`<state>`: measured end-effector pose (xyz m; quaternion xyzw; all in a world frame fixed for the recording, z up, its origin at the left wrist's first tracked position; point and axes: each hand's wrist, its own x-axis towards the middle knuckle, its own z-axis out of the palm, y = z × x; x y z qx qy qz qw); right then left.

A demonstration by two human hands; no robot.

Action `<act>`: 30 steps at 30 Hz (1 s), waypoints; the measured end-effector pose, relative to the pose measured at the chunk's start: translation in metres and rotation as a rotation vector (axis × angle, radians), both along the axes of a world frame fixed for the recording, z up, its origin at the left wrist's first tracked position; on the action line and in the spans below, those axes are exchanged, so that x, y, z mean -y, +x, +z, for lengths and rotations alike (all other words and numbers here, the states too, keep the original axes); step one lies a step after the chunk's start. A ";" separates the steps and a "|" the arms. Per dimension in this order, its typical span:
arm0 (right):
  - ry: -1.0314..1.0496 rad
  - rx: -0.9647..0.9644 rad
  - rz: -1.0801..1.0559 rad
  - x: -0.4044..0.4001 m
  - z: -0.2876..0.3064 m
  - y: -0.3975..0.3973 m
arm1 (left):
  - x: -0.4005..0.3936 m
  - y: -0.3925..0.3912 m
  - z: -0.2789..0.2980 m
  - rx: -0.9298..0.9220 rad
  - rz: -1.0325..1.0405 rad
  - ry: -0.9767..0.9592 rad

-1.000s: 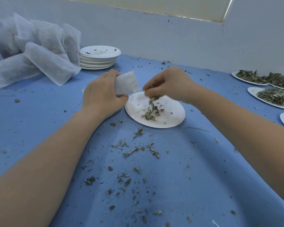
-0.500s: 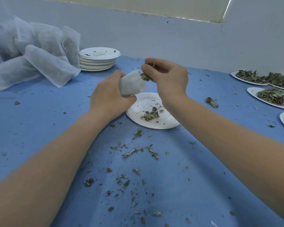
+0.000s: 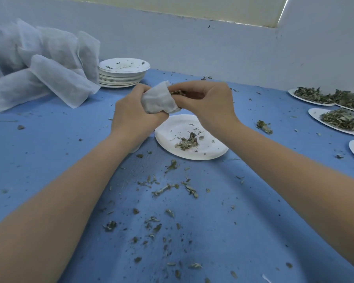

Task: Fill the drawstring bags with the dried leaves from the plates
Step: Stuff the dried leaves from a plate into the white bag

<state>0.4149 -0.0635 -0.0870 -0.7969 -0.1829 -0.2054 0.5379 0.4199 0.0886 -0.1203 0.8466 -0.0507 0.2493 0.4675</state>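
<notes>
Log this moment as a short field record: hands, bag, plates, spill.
left hand: grips small white drawstring bag
right hand: pinches dried leaves at bag mouth
plate below hands: few leaves left
plates at right: heaped with leaves
stacked plates: far left, nearly bare
white bags: piled far left
blue table: leaf bits scattered

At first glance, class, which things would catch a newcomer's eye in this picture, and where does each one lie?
The two hands meet mid-frame: the left hand grips a small white bag while the right hand pinches dried leaves at its mouth. Just below them sits a nearly emptied white plate on the blue table, which is strewn with crumbs. Filled bags are heaped far left.
</notes>
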 end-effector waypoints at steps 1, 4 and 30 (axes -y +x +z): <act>-0.049 -0.022 0.017 0.002 0.002 0.001 | 0.000 -0.001 0.000 0.011 -0.014 0.040; -0.163 -0.095 0.074 0.005 0.007 0.004 | 0.001 -0.005 -0.001 0.072 -0.032 0.150; -0.700 -0.316 0.347 0.010 0.031 -0.001 | 0.010 -0.006 -0.002 0.194 -0.051 0.392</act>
